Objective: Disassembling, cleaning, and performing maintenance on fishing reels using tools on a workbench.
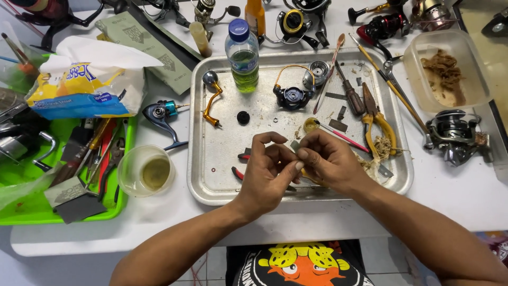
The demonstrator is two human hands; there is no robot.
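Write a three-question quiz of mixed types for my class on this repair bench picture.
1. True or false: the plastic bottle stands upright inside the metal tray.
2. Which tool lies at the tray's right side, beside the screwdriver? A) hammer B) yellow-handled pliers C) saw
3. Fill in: the left hand and right hand meet over the ___, pinching a small part between their fingers.

Key: 1 true; 2 B; 3 tray.
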